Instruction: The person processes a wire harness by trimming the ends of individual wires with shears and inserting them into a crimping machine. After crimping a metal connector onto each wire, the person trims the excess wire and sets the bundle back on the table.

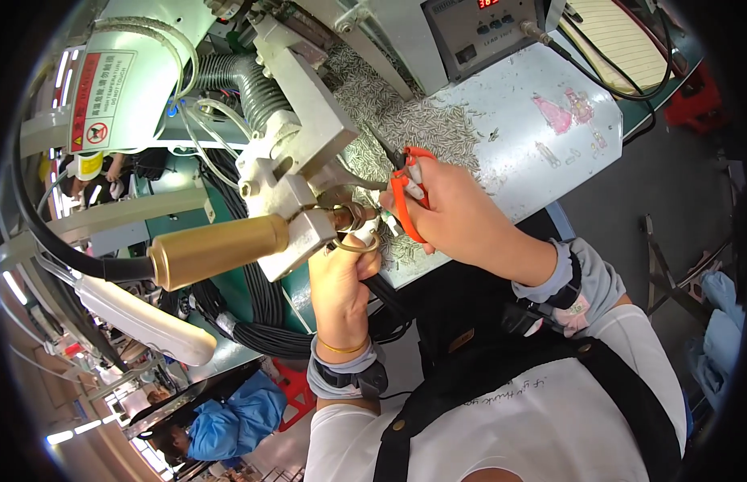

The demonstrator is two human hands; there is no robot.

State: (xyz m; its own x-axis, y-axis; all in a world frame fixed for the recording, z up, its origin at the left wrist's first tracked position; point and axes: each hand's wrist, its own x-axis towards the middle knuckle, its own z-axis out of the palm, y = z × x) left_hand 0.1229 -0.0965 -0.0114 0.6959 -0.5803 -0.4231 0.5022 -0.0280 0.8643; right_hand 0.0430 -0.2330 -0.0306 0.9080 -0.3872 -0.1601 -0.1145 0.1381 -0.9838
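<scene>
My right hand (458, 209) is wrapped round a hand tool with orange handles (404, 210); its dark, narrow tip points up and left, and I cannot tell whether it is pliers or cutters. Pale covers show on some of its fingers. My left hand (341, 277) is closed below a brass-coloured ring of the machine head, its fingertips partly hidden by the metal. What those fingers pinch does not show clearly. Small white and green pieces (392, 225) lie between the two hands. Many short silvery clippings (438, 128) cover the metal worktop (542, 161) beyond.
A machine with a gold-coloured cylinder (221, 249) and metal arm (317, 136) stands close to my left hand. Behind are a grey control box (486, 40) and a notepad (622, 48). Coiled black cables (261, 333) lie at left. A person in blue (241, 418) sits beyond.
</scene>
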